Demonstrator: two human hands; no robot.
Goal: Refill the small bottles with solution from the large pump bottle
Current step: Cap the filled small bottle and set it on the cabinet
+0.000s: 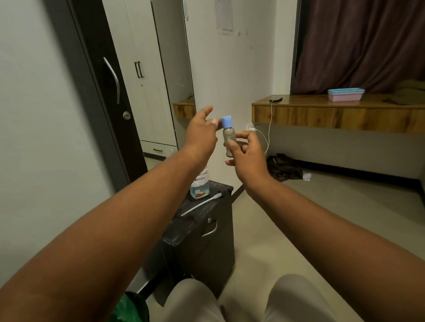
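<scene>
Reaching out at chest height, the left hand (pixel 200 134) pinches the pale blue, smooth plastic screw cap (pixel 226 122) of a small clear cylindrical plastic bottle (pixel 229 137) between thumb and fingertips, the other fingers spread loosely. Just to the right, the right hand (pixel 249 152) grips the lower body of that bottle, holding it upright in the air; whether it holds liquid I cannot tell.

Below the hands, a large clear plastic bottle with blue liquid and a white handwritten paper label (pixel 200 185) stands at the far end of a narrow, dark, glossy cabinet (pixel 205 236) serving as the worktop. Its top is hidden by the left arm. A thin white tube (pixel 200 205) lies on the worktop beside it, reaching toward the right edge. The cabinet front carries a curved metal handle.

To the right of the cabinet the pale floor lies open up to a long wood-grain shelf (pixel 338 112), where stacked blue and pink plastic trays (pixel 346 94) rest.
</scene>
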